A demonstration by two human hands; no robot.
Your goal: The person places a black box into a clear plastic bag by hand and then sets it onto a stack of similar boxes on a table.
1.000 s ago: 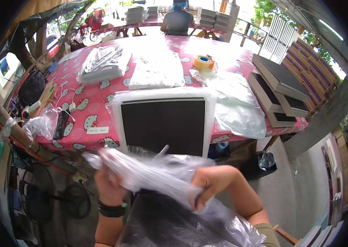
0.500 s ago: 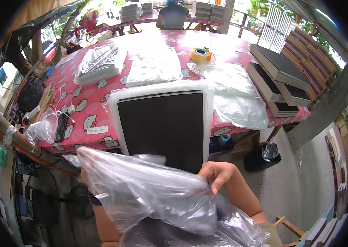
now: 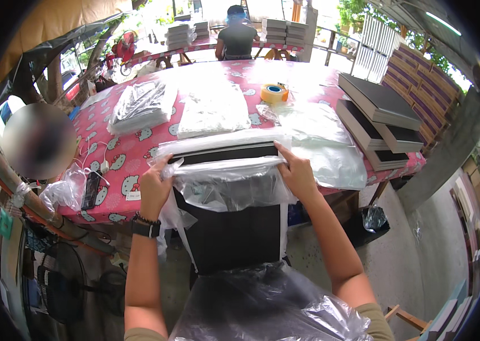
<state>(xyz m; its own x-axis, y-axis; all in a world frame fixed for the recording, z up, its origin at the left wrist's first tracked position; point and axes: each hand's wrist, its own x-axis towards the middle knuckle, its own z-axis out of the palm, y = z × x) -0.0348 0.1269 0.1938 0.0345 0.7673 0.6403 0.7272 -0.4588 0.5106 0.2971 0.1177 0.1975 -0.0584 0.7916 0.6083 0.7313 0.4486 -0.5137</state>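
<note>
A flat black panel [image 3: 231,238] lies on clear plastic sheets [image 3: 223,138] at the table's near edge and hangs out over it. My left hand [image 3: 156,187] is closed, pinching a clear plastic bag [image 3: 226,187] by its left corner. At the right corner my right hand [image 3: 297,173] grips the same bag, thumb and fingers together. The bag's far edge is stretched between both hands across the panel's upper part, leaving a black strip beyond it. More clear plastic [image 3: 268,301] covers my lap.
On the pink patterned table [image 3: 120,199] are plastic packs [image 3: 143,108], flat plastic bags [image 3: 331,148], a tape roll [image 3: 274,92] and thick black-covered books [image 3: 379,102]. A phone [image 3: 90,190] lies left. A fan [image 3: 61,284] and a bin [image 3: 368,227] stand below. A person [image 3: 237,37] sits beyond.
Both hands have moved forward from above my lap to the panel's far corners. The plastic bag, bunched up before, is now spread across the panel between them.
</note>
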